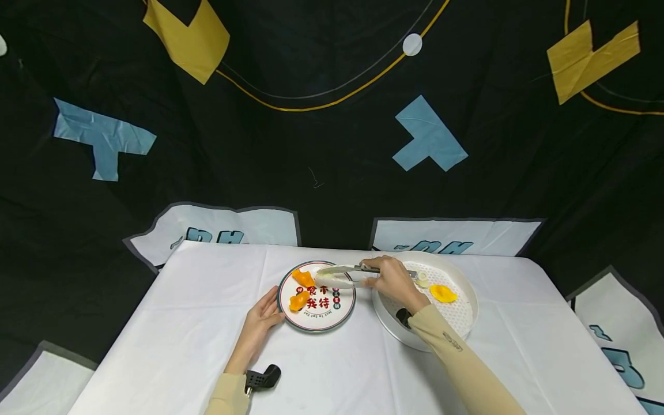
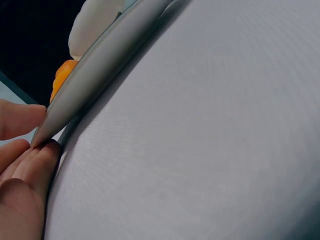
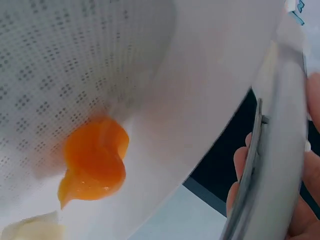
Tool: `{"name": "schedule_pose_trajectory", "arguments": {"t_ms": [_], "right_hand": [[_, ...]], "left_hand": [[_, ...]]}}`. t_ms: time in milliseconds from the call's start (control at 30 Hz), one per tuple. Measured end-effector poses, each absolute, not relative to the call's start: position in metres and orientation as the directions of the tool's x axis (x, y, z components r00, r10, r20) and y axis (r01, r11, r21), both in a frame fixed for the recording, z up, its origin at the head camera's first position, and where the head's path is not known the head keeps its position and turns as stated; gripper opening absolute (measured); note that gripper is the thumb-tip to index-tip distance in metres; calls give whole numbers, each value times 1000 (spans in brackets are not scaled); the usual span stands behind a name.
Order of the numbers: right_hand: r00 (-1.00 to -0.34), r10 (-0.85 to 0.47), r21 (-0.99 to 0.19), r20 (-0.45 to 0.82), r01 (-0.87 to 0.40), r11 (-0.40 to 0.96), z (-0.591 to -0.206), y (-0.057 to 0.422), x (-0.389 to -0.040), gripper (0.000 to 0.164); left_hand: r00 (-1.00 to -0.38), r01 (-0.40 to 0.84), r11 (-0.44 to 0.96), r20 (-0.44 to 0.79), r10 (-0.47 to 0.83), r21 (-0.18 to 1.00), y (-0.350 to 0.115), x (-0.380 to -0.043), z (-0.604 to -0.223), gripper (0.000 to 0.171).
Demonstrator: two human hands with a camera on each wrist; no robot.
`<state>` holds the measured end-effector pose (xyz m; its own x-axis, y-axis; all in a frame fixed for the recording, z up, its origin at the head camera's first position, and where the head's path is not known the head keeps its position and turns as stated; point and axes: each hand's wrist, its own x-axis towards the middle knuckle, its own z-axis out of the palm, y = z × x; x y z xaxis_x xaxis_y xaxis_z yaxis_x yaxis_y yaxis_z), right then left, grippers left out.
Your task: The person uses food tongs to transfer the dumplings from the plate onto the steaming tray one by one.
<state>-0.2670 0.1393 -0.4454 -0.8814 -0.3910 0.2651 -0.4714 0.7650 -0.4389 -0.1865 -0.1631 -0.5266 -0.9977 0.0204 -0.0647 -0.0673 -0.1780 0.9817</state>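
Observation:
My left hand (image 1: 263, 316) pinches the left rim of a round white plate (image 1: 324, 321) with red lettering, thumb above and fingers beneath. In the left wrist view the plate (image 2: 107, 57) tilts across the picture. Two orange, pepper-like pieces (image 1: 299, 301) lie on it. My right hand (image 1: 390, 279) grips metal tongs (image 1: 358, 268), also seen as tongs (image 3: 282, 145) in the right wrist view. Their pale, rounded ends (image 1: 332, 277) hang over the plate's upper right; I cannot tell whether they hold anything. In the left wrist view a whitish rounded shape (image 2: 92, 27) shows above the plate.
Under my right forearm stands a round white basket (image 1: 469, 314) with a perforated bottom. Inside lie a yellow-orange piece (image 1: 443, 293) and a small pale piece (image 1: 422, 280). A white cloth (image 1: 337, 380) covers the table, and a black decorated curtain (image 1: 290, 167) hangs behind it.

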Motion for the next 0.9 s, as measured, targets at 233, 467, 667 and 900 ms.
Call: {"name": "schedule_pose_trajectory", "arguments": {"t_ms": [233, 467, 667, 900], "right_hand": [[-879, -406, -452, 249, -476, 754, -443, 141, -265, 51], [-893, -405, -454, 197, -449, 770, -448, 142, -269, 60], [-897, -405, -475, 178, -439, 763, -448, 140, -270, 50], [-881, -412, -466, 233, -473, 748, -449, 141, -266, 41]], "left_hand": [[-998, -69, -182, -67, 18, 981, -163, -187, -527, 71], [-998, -65, -183, -63, 21, 981, -163, -187, -528, 71], [-998, -65, -173, -62, 23, 983, -164, -187, -527, 71], [-997, -73, -183, -71, 21, 980, -164, -187, -527, 71]]}}
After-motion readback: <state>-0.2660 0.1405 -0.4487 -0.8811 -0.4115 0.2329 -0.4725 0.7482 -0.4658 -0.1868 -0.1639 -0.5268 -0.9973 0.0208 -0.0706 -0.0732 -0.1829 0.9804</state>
